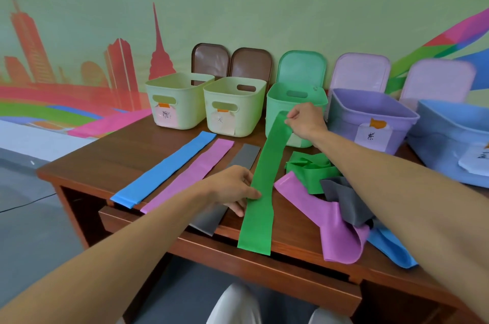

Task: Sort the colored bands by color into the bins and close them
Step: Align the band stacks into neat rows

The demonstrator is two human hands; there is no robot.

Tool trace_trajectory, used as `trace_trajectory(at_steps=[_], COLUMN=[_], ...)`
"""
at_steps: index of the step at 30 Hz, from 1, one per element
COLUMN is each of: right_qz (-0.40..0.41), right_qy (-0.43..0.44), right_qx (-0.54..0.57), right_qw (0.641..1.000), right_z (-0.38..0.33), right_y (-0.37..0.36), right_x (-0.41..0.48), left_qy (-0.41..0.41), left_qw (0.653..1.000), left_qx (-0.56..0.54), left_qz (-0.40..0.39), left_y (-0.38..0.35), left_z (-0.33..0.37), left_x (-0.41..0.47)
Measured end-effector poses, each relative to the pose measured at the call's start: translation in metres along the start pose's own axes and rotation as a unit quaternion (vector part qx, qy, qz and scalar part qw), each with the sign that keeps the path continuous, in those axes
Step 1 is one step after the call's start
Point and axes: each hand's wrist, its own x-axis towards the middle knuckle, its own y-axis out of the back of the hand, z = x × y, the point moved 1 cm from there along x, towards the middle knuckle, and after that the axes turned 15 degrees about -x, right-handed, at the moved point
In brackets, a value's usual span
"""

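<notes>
Step looks like green band (264, 164) sort: it's stretched up frame centre; right hand (307, 121) pinches top end at green bin (275, 90), left hand (230, 187) pinches its edge mid-length. Next prob: gather slack, drop in.

Both arms stretched forward.
My right hand (307, 120) pinches the green band (258, 231) mid-frame; my left hand (232, 191) pinches it lower.
</notes>
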Motion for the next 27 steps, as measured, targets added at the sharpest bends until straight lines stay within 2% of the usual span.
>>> trace_trajectory(at_steps=[4,12,17,23,27], right_qz=[-0.050,-0.107,-0.121,-0.146,-0.164], right_qy=[0.014,0.015,0.046,0.084,0.178], right_qx=[-0.042,-0.107,-0.174,-0.230,-0.213], right_qw=[0.998,0.988,0.976,0.958,0.947], right_z=[0.000,0.010,0.014,0.011,0.002], right_y=[-0.022,-0.062,-0.078,-0.074,-0.046], right_x=[0.003,0.012,0.014,0.015,0.005], left_qy=[0.033,0.064,0.072,0.059,0.022], left_qw=[0.997,0.998,0.996,0.983,0.966], left_qx=[-0.064,0.015,0.047,0.171,0.257], left_qz=[-0.023,0.003,0.007,0.026,0.029], left_y=[0.003,0.006,0.004,0.001,0.002], left_z=[-0.006,-0.008,-0.003,0.004,0.007], left_x=[-0.002,0.009,0.011,0.017,0.018])
